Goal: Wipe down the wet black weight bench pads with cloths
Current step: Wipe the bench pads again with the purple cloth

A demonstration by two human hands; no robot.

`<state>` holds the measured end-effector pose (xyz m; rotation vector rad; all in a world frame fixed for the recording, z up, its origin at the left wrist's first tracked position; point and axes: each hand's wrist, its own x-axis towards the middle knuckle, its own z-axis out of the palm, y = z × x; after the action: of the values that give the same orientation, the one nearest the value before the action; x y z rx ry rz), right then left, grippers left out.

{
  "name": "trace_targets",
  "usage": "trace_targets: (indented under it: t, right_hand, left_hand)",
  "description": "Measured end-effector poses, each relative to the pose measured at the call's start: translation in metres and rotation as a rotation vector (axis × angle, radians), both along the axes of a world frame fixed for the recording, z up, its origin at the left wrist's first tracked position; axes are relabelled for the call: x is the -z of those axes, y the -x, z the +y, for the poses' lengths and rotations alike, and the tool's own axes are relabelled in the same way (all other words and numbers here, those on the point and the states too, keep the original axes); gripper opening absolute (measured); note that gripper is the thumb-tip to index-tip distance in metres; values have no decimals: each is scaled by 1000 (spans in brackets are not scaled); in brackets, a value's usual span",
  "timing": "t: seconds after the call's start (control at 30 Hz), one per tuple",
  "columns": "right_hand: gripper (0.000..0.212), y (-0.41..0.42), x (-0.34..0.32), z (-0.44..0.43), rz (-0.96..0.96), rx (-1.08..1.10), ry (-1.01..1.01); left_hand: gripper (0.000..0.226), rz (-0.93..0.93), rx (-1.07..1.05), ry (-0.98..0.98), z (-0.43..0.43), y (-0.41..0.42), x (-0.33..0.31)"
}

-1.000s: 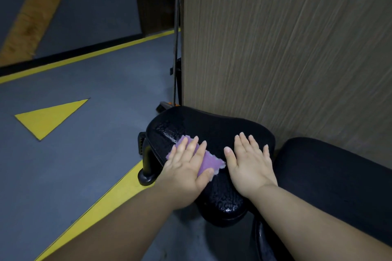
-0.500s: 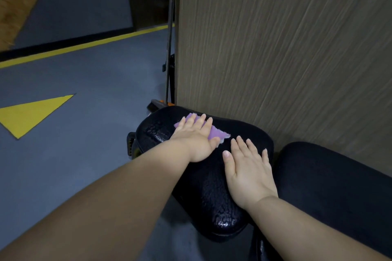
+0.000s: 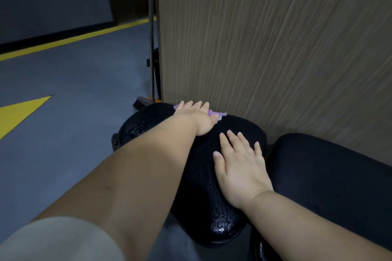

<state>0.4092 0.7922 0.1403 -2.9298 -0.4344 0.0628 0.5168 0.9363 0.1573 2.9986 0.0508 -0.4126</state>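
The left hand lies flat on a purple cloth. Its fingers are straight and close together, and they press the cloth down. They do not curl round it. Most of the cloth is hidden under the hand. One ragged corner pokes out by the thumb, and a tiny bit shows on the other side.

The cloth sits at the far end of the small black pad, right next to the brown wooden wall. The pad is wide at the far end and narrow at the near end. It is bumpy and shiny near its front tip and on its left side.

The right hand rests flat on the middle of the same pad. Its fingers are spread wide and straight, and it holds nothing. The two hands are near each other but do not touch.

A second black pad sits just to the right of the first one, with a thin gap between them.

The floor is grey-blue, with a yellow triangle on the left and a yellow line further back. A brush head on a thin pole stands just beyond the small pad, beside the wall's edge. A pale sleeve covers the upper left arm.
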Motion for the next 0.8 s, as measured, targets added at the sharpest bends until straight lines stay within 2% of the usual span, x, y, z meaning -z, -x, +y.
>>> trace_targets:
  t: [0.2, 0.57, 0.7, 0.8]
  right_hand:
    - [59, -1, 1, 1, -3, 6, 6]
    - [58, -2, -2, 3, -2, 21, -14]
    - [58, -2, -2, 2, -10, 24, -25]
    - [57, -2, -2, 1, -15, 21, -36]
  left_hand:
    - [62, -41, 34, 28, 4, 21, -1]
    - [63, -160, 91, 78, 22, 114, 16]
    - [92, -258, 113, 79, 27, 148, 27]
    - [95, -263, 122, 139, 32, 167, 32]
